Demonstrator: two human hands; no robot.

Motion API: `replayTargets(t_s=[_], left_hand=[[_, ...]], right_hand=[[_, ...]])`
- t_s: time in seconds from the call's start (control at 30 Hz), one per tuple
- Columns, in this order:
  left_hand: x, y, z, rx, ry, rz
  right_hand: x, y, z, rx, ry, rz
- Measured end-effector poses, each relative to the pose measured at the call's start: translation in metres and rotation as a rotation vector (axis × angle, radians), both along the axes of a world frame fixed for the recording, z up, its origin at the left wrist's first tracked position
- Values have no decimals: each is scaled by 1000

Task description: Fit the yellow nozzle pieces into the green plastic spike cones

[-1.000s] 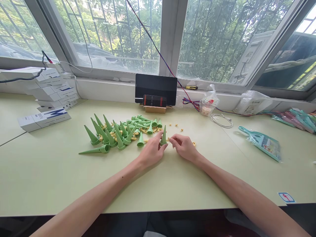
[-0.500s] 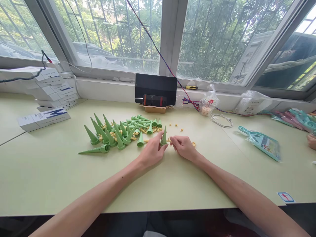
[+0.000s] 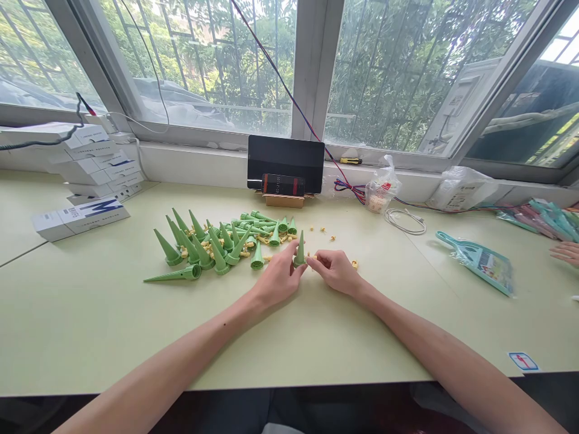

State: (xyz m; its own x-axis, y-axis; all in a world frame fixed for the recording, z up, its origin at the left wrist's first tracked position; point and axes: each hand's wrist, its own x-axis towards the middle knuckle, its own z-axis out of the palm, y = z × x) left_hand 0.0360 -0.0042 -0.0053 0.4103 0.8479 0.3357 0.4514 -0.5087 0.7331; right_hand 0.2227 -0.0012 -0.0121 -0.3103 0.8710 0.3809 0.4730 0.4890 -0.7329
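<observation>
- Head view, only one I've got: left hand point(image 3: 281, 272) closed around a tapered green plastic cone point(image 3: 301, 252), upright, tip up, base low over the bench point(image 3: 253, 349). Looks like a steadying hold, side left exposed to the other hand.
- Right hand point(image 3: 337, 271) narrowed, fingertips at a small yellow plastic piece point(image 3: 310, 257) against that side. Can't tell whether it's pinched or only touched.
- Heap of green plastic cones point(image 3: 221, 263) just left of the hands, yellow parts mixed in; probably there for short reach. Several stand on their wide ends, likely the stable way up. Others lie flat.
- Few loose yellow bits point(image 3: 333, 238) beyond the right hand.
- Black phone point(image 3: 283, 184) leaning on a dark flat screen point(image 3: 287, 155), brown cardboard block point(image 3: 284, 201) below, presumably so the display faces the worker.
- Another person's hand point(image 3: 565, 253) at far right, well apart.
</observation>
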Motion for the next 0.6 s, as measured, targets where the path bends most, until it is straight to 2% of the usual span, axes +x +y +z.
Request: replayTargets(t_s=[0.6], left_hand=[[0, 0, 1, -1, -14, -6]], right_hand=[[0, 0, 0, -20, -27, -7]])
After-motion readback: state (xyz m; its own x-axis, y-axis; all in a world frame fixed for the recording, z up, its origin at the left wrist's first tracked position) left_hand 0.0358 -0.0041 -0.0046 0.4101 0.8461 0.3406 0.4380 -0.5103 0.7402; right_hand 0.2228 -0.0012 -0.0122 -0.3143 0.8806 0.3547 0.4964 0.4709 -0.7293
